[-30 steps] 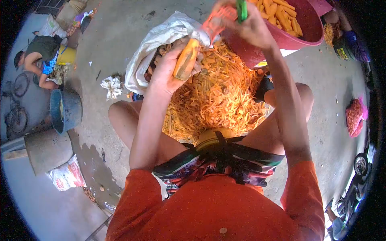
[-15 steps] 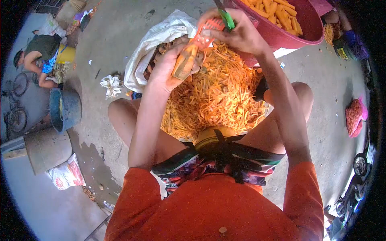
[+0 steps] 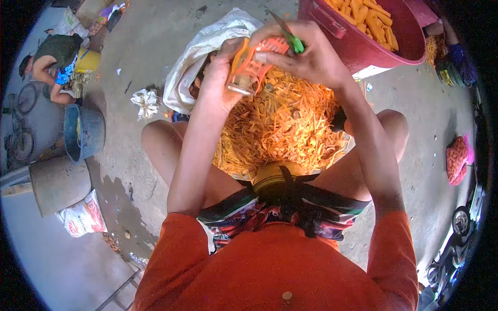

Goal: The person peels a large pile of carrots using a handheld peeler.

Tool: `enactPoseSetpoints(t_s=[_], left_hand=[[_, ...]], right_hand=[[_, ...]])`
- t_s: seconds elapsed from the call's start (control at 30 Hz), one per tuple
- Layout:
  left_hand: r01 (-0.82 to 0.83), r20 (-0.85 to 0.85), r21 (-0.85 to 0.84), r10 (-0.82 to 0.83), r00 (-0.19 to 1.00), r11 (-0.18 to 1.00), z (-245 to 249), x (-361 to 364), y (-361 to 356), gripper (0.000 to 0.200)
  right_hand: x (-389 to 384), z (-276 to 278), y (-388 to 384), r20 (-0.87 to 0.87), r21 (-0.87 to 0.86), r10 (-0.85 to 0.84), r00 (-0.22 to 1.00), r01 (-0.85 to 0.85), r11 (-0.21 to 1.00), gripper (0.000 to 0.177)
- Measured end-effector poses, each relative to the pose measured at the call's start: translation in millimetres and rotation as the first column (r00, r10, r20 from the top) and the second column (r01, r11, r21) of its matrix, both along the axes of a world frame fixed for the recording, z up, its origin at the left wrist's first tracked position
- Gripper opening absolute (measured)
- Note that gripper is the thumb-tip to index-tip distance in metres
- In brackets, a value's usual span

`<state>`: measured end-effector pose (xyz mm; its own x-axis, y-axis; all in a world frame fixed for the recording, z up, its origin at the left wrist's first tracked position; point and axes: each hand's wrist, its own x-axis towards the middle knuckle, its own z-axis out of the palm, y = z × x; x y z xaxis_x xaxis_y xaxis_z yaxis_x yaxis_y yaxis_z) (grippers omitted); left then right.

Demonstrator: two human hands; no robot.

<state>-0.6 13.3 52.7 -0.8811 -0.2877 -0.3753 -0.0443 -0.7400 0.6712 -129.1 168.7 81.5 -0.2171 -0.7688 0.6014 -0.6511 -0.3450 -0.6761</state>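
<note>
My left hand (image 3: 219, 75) is closed around a carrot (image 3: 237, 56), whose side shows bright orange. In my right hand (image 3: 316, 54) is an orange-red plastic peeler (image 3: 272, 45), its wide head lying over the near end of the carrot. A knife (image 3: 294, 42) with a green handle is also tucked in the right hand, its blade pointing up and away. Below both hands spreads a large heap of carrot peelings (image 3: 290, 122), between my legs. Beside the left hand, a white sack (image 3: 179, 78) stands open with dark unpeeled carrots (image 3: 197, 83) partly showing.
A red tub (image 3: 358, 54) of peeled carrots (image 3: 371, 20) stands at the upper right. At left are a blue-grey bucket (image 3: 83, 135), a printed sack (image 3: 83, 217) and another person (image 3: 54, 57) bending over. A pink net bag (image 3: 457, 160) lies on the right.
The peeler has moved down along the carrot towards my left wrist. The carrot is now mostly covered by the peeler and fingers. The view has shifted slightly.
</note>
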Motion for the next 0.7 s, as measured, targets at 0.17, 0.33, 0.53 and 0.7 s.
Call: enactPoseSetpoints(t_s=[0.17, 0.33, 0.53, 0.7], left_hand=[[0.075, -0.086, 0.029, -0.072, 0.994, 0.997, -18.0, -1.1, -14.5, 0.024], [0.219, -0.163, 0.116, -0.199, 0.966, 0.969, -5.0, 0.9, -1.6, 0.022], [0.123, -0.07, 0.063, -0.119, 0.99, 0.99, -13.0, 4.3, -11.1, 0.025], [0.116, -0.091, 0.107, -0.107, 0.99, 0.987, 2.9, 2.6, 1.0, 0.022]], right_hand=[[-27.0, -12.1, 1.9, 0.172, 0.063, -0.058, 0.983, 0.047, 0.997, 0.022], [-52.4, 0.4, 9.8, 0.336, -0.034, -0.108, 0.936, 0.127, 0.991, 0.015], [-16.1, -13.1, -1.3, 0.08, 0.044, -0.029, 0.996, 0.025, 0.999, 0.023], [-55.5, -4.2, 12.1, 0.288, -0.005, -0.148, 0.946, 0.156, 0.988, 0.019]])
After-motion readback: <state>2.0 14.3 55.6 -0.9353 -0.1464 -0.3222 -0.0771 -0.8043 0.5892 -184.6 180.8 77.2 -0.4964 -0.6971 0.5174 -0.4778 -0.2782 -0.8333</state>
